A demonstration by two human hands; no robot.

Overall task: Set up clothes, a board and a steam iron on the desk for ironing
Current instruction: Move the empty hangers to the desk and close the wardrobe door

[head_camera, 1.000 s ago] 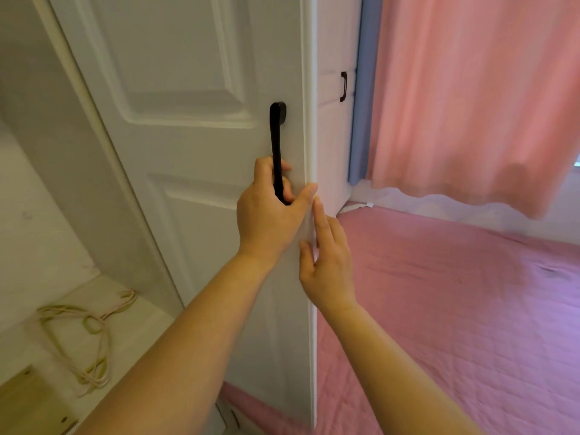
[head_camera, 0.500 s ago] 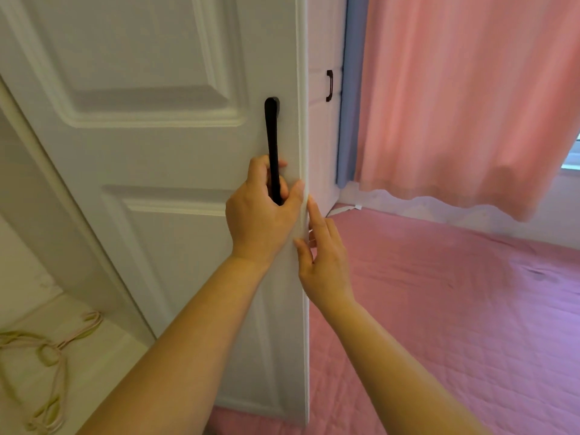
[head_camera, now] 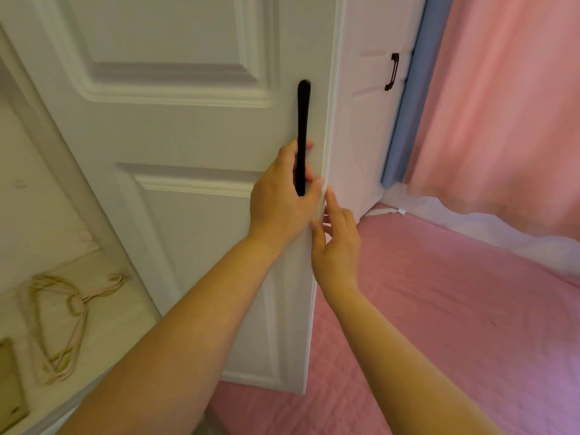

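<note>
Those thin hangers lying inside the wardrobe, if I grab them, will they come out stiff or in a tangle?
The hangers look like thin, rigid wire, so each probably keeps its shape and feels light. They lie overlapped with hooks crossing, so lifting one likely drags the others along. The picture is blurred there, so the count is unclear.

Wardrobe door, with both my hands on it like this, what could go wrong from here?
1. The right hand has fingers on the door edge; they could get pinched if the door swings shut.
2. The left hand holds only the lower end of the handle, so the grip may slip.
3. Hangers lie loose on the shelf inside and could snag whatever is pulled out.
</note>
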